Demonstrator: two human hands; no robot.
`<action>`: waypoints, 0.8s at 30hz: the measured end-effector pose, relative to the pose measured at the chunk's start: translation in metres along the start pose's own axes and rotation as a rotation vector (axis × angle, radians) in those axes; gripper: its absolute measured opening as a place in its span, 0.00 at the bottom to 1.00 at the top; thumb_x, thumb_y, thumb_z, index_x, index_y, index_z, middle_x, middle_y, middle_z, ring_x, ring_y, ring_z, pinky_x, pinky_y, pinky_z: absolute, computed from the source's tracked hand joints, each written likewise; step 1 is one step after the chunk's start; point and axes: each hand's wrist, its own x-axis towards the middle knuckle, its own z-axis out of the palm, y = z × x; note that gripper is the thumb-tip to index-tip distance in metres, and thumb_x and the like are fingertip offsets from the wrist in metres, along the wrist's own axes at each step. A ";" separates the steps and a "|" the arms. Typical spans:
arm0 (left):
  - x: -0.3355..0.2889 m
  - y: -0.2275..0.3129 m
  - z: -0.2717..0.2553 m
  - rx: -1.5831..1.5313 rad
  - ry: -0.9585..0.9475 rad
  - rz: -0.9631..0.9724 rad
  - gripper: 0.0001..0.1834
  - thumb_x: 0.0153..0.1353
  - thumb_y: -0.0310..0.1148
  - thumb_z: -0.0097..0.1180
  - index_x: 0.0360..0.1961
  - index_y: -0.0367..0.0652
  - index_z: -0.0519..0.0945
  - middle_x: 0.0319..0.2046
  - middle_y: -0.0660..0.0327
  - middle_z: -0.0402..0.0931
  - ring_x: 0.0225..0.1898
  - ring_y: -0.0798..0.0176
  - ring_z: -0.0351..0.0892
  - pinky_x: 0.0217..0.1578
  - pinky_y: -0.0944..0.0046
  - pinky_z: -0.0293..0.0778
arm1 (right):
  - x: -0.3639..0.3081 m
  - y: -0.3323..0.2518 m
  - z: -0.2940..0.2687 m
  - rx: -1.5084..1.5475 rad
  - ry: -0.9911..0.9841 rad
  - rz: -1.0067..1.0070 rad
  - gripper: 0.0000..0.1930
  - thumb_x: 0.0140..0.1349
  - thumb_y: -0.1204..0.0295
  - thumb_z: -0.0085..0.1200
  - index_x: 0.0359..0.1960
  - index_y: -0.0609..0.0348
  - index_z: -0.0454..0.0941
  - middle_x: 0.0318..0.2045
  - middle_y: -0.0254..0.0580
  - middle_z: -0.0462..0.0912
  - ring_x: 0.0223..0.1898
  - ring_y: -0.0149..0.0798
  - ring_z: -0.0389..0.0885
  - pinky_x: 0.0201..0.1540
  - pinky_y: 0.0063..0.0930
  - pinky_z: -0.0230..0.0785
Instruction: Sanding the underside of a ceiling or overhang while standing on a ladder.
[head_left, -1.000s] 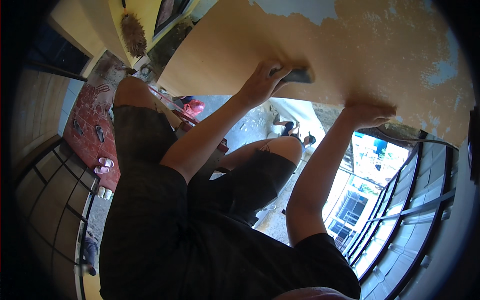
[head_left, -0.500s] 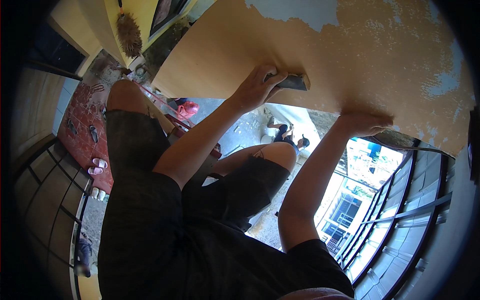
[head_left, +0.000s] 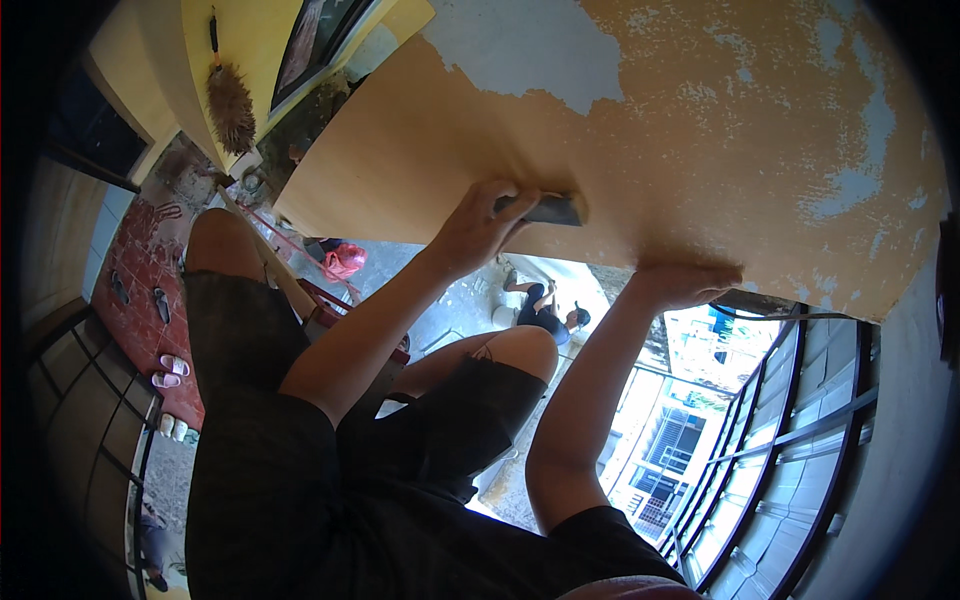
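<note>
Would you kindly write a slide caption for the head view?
Left hand presses a scraper against a peeling yellow wall while the right hand braces flat below it.

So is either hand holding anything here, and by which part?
The left hand grips a flat scraper by its near end, blade against the peeling orange wall. The right hand holds nothing; it rests flat on the wall.

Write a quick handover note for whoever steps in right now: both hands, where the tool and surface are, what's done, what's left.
Left hand: shut on the scraper, blade against the orange painted surface.
Right hand: open, flat against the surface's lower edge, bracing.
Done: bare grey patches show along the top and right.
Left: the wide orange area around and left of the scraper is unstripped.
</note>
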 end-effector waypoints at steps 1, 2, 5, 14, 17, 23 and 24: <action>0.005 0.002 -0.001 -0.019 -0.004 0.046 0.34 0.49 0.30 0.68 0.59 0.53 0.68 0.45 0.55 0.65 0.46 0.52 0.68 0.44 0.59 0.72 | -0.001 -0.001 0.001 -0.006 0.022 0.007 0.41 0.60 0.33 0.18 0.62 0.51 0.60 0.59 0.56 0.63 0.60 0.60 0.64 0.53 0.64 0.68; 0.006 0.004 -0.001 -0.017 0.000 0.051 0.34 0.49 0.30 0.68 0.59 0.53 0.68 0.45 0.55 0.65 0.46 0.52 0.68 0.44 0.59 0.72 | -0.001 -0.001 0.000 0.000 0.022 0.005 0.41 0.60 0.33 0.18 0.62 0.51 0.60 0.59 0.56 0.63 0.60 0.60 0.64 0.53 0.64 0.68; 0.004 0.008 -0.001 -0.041 -0.001 0.012 0.32 0.54 0.30 0.64 0.60 0.57 0.67 0.44 0.57 0.66 0.47 0.52 0.69 0.47 0.58 0.72 | -0.002 -0.002 -0.002 -0.003 0.006 0.001 0.41 0.61 0.33 0.19 0.62 0.51 0.61 0.58 0.55 0.65 0.59 0.59 0.66 0.52 0.65 0.69; -0.001 0.005 0.003 -0.068 -0.083 -0.023 0.29 0.54 0.30 0.63 0.58 0.54 0.70 0.44 0.52 0.67 0.47 0.51 0.69 0.48 0.57 0.71 | 0.011 0.019 -0.002 0.004 0.034 -0.020 0.41 0.61 0.34 0.19 0.60 0.53 0.63 0.57 0.54 0.66 0.58 0.58 0.68 0.53 0.65 0.68; 0.005 0.017 0.010 -0.160 -0.071 -0.049 0.27 0.55 0.29 0.62 0.57 0.54 0.71 0.44 0.51 0.69 0.48 0.50 0.69 0.49 0.56 0.71 | 0.003 -0.004 0.001 0.068 0.039 0.017 0.41 0.61 0.33 0.20 0.59 0.54 0.65 0.56 0.54 0.67 0.57 0.57 0.68 0.51 0.65 0.69; -0.030 -0.015 0.004 0.076 -0.082 -0.045 0.28 0.52 0.32 0.65 0.55 0.50 0.71 0.46 0.55 0.65 0.48 0.52 0.68 0.48 0.58 0.71 | 0.001 0.010 0.002 0.011 0.040 -0.054 0.41 0.60 0.33 0.20 0.59 0.53 0.65 0.55 0.54 0.68 0.57 0.56 0.69 0.50 0.66 0.70; -0.027 -0.012 0.008 0.073 -0.080 -0.045 0.28 0.52 0.32 0.65 0.55 0.50 0.71 0.46 0.55 0.65 0.48 0.52 0.68 0.48 0.58 0.71 | 0.002 0.010 0.002 0.010 0.041 -0.057 0.41 0.60 0.33 0.20 0.59 0.53 0.65 0.55 0.54 0.68 0.57 0.56 0.69 0.50 0.66 0.70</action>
